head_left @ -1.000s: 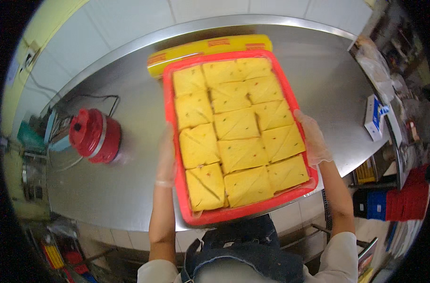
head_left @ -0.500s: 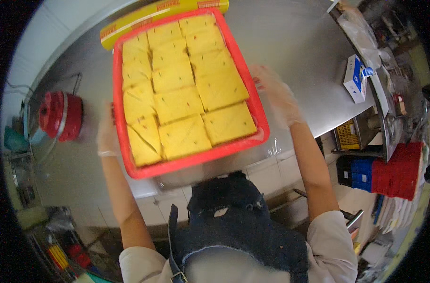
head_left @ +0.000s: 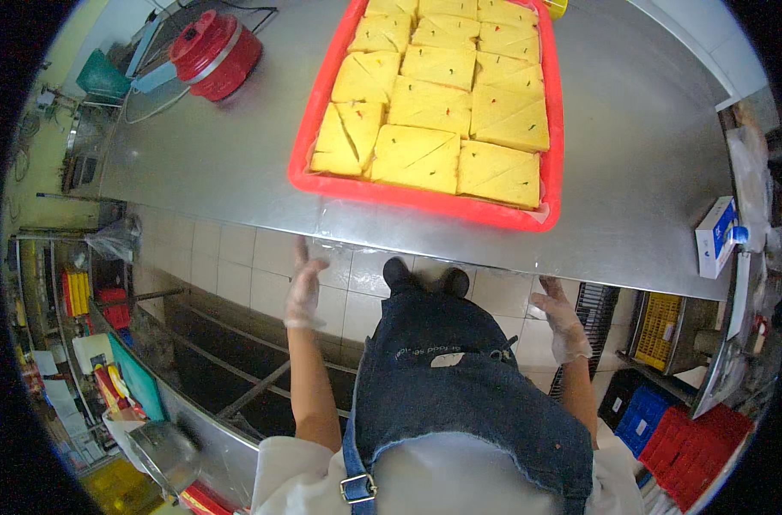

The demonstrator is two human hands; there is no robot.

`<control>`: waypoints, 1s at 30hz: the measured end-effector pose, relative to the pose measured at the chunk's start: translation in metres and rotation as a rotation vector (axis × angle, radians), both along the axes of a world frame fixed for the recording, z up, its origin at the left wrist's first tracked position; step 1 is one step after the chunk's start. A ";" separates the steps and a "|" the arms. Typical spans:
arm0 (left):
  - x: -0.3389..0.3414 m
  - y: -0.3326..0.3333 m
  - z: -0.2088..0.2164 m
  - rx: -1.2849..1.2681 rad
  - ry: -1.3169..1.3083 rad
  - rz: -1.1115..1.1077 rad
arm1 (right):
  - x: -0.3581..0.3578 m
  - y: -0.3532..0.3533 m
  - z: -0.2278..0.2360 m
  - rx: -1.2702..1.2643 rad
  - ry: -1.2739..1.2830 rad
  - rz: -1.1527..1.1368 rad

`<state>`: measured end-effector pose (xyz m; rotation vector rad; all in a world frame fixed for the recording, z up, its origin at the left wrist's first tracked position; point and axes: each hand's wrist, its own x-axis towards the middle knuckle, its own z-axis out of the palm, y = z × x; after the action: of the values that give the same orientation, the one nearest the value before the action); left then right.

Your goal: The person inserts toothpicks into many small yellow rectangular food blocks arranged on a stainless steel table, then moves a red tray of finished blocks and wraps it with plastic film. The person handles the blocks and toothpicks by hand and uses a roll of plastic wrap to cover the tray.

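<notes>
A red tray (head_left: 425,202) rests on a steel table (head_left: 640,172), close to its front edge. Rows of square yellow sandwiches (head_left: 418,156), most with diagonal cuts and small green or red flecks on top, fill it. Both hands are bare of any object and wear clear plastic gloves. My left hand (head_left: 303,290) is open, below the tray's near left corner and apart from it, over the floor in front of the table. My right hand (head_left: 566,322) hangs open by the table's front edge, also apart from the tray.
A red round appliance (head_left: 215,56) with a cord stands at the table's back left. At the right end lies a white and blue box (head_left: 715,239). Red and blue crates (head_left: 687,451) are stacked at lower right. A metal rack frame (head_left: 254,390) stands at lower left.
Both hands have let go of the tray's sides and drawn back toward my body. The tray now sits on the table, higher and further right in view as the view has turned.
</notes>
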<state>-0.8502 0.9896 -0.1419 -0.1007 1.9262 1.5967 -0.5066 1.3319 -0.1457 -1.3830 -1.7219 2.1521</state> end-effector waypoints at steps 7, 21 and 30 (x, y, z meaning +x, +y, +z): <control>0.008 -0.012 -0.004 0.015 -0.050 -0.127 | -0.021 -0.039 0.003 0.021 0.047 -0.159; -0.034 0.013 0.196 0.385 0.159 -0.097 | -0.090 -0.046 0.200 0.327 0.458 -0.588; -0.082 0.098 0.175 0.750 0.189 -0.079 | -0.123 0.047 0.163 0.412 0.308 -0.499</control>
<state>-0.9319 1.0873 0.0329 0.4425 1.3140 2.2180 -0.6301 1.3793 0.0171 -1.1410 -1.4090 1.5413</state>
